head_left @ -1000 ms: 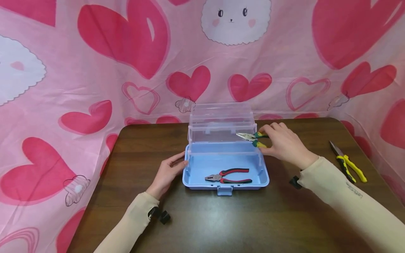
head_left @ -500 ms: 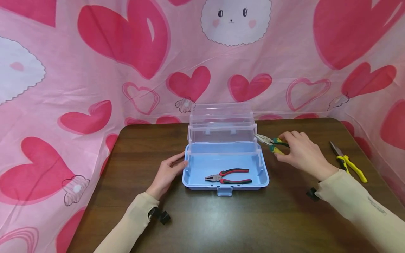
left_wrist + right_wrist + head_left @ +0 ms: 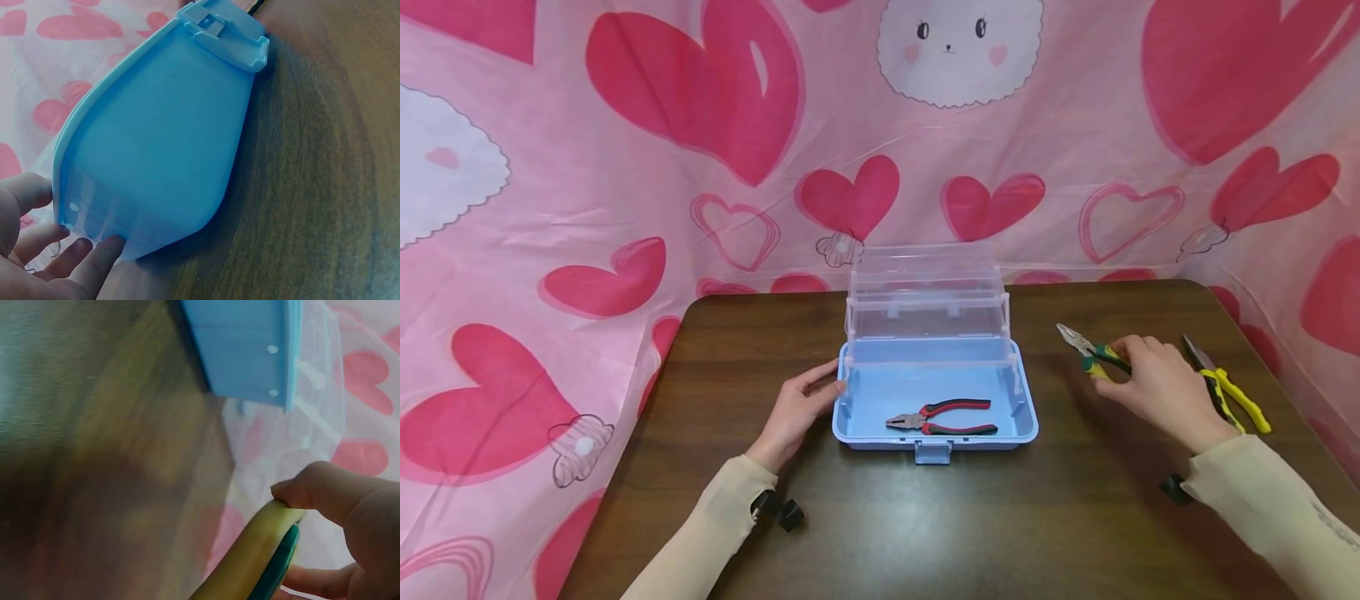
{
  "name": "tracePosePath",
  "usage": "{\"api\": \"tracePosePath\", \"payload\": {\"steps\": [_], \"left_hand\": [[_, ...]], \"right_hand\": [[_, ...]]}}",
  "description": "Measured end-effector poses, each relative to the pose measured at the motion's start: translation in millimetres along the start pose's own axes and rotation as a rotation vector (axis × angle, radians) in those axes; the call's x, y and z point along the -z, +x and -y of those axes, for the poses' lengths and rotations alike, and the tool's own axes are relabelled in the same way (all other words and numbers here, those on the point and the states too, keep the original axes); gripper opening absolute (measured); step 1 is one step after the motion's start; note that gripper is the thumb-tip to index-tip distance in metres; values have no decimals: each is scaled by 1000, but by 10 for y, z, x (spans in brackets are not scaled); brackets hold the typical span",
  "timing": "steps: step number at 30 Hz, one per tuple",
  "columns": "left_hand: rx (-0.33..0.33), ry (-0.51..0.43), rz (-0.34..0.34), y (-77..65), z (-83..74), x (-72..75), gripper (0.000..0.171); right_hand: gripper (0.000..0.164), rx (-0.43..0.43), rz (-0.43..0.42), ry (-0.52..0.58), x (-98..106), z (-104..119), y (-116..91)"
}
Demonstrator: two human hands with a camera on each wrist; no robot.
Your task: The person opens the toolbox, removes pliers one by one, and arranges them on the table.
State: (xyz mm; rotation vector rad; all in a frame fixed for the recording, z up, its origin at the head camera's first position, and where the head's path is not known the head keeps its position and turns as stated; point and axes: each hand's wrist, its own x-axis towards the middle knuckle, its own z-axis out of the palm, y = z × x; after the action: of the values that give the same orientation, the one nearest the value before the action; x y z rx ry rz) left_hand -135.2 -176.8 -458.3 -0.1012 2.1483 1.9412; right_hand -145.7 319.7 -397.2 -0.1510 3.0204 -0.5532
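A blue toolbox (image 3: 932, 443) stands on the table with its clear lid and trays raised at the back. Inside lie red-and-black pliers (image 3: 958, 430). My left hand (image 3: 793, 412) holds the box's left end; in the left wrist view its thumb is at the rim and its fingers lie against the blue wall (image 3: 156, 125). My right hand (image 3: 1165, 387) grips green-and-yellow pliers (image 3: 1099, 358) by the handles, right of the box, with the metal nose pointing back and left. In the right wrist view a yellow handle (image 3: 250, 550) shows beneath the thumb, while the nose is out of sight.
Long-nose pliers with yellow-and-black handles (image 3: 1240, 400) lie at the table's right side, partly behind my right hand. The brown wooden table (image 3: 925, 533) meets a pink heart-patterned cloth (image 3: 917, 133) at the back and sides.
My right hand has carried the green-and-yellow pliers rightward, from over the toolbox's right edge to beside the long-nose pliers. The left hand and the box have stayed put.
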Motion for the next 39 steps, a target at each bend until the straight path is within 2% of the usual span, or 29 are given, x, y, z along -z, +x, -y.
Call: {"api": "tracePosePath", "payload": {"steps": [4,14,21,26,33,39], "left_hand": [[-4,-6,3,2,0,-5,55],[1,7,3,7,8,1,56],[-2,4,6,0,3,-1,56],[3,0,6,5,12,3,55],[5,11,9,-5,-9,-1,57],[2,2,9,-9,-6,-2,56]], "right_hand": [[68,-41,1,-9,-37,-152,-33],[79,-192,98,-9,-81,-567,-51],[83,-248,151,21,-79,-804,-44],[87,-294,179,25,-87,-894,-34],[73,-318,172,9,-118,-947,-6],[75,-327,179,-8,-129,-935,48]]}}
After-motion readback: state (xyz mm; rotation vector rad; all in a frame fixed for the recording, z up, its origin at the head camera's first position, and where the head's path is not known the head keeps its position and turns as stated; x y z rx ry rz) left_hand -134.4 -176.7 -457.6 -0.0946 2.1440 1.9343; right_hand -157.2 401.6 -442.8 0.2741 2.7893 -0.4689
